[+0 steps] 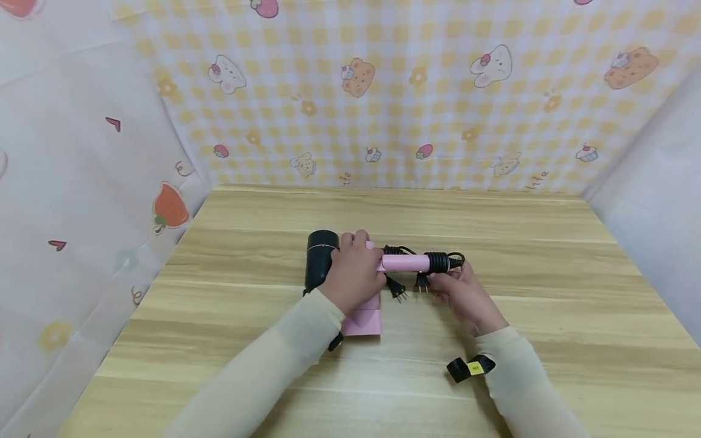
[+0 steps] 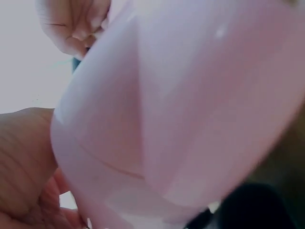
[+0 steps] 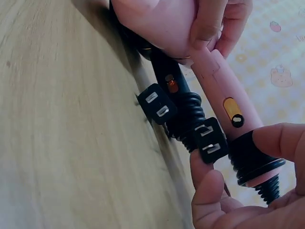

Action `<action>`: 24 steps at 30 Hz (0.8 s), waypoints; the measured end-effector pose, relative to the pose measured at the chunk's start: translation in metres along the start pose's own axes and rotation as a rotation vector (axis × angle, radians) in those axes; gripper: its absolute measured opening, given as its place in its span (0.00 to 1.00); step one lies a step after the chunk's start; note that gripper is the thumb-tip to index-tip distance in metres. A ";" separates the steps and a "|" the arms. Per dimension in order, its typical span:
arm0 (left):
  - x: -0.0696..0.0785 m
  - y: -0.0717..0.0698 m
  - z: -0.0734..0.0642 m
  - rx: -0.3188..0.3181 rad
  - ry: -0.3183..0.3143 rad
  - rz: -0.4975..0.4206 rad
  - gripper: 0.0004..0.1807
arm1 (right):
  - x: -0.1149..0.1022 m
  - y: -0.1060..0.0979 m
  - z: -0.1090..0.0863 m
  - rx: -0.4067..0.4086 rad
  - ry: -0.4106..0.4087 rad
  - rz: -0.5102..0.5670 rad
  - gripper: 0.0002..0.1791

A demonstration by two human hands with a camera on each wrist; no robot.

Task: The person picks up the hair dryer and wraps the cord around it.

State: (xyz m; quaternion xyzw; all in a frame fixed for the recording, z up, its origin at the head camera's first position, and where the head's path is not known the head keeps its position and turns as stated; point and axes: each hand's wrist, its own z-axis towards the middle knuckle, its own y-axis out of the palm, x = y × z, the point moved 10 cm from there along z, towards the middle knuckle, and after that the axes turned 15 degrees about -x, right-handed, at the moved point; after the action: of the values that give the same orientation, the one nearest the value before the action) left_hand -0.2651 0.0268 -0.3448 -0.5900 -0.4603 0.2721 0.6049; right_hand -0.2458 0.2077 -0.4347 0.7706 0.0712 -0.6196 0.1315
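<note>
My left hand [image 1: 355,274] grips a pink hair dryer [image 1: 405,263] around its body, where the handle meets the head. The pink handle points right, with black cord coiled round its end. At that end my right hand [image 1: 465,298] holds the cord, its fingers curled beside the coil [image 3: 255,160] and a two-pin plug [image 3: 212,140]. A black hair dryer [image 1: 320,261] lies just left of and behind the pink one, partly hidden by the left hand. Its cord is also coiled, and a second plug [image 3: 156,105] hangs near it. The pink body [image 2: 181,105] fills the left wrist view.
The wood-grain table [image 1: 547,261] extends around both hands. A yellow checked cloth [image 1: 383,121] hangs behind its back edge, with white cloth at the sides. A black wrist camera [image 1: 471,368] sits at the right cuff.
</note>
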 end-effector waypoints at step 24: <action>-0.017 0.026 0.004 -0.235 0.071 -0.063 0.24 | -0.013 -0.019 -0.011 0.062 0.215 -0.622 0.50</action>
State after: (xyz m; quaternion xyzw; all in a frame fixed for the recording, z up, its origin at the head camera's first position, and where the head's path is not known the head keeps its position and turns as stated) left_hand -0.2700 0.0175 -0.3746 -0.6513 -0.4858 0.1761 0.5557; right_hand -0.2434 0.2294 -0.4225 0.7765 0.2977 -0.5470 -0.0956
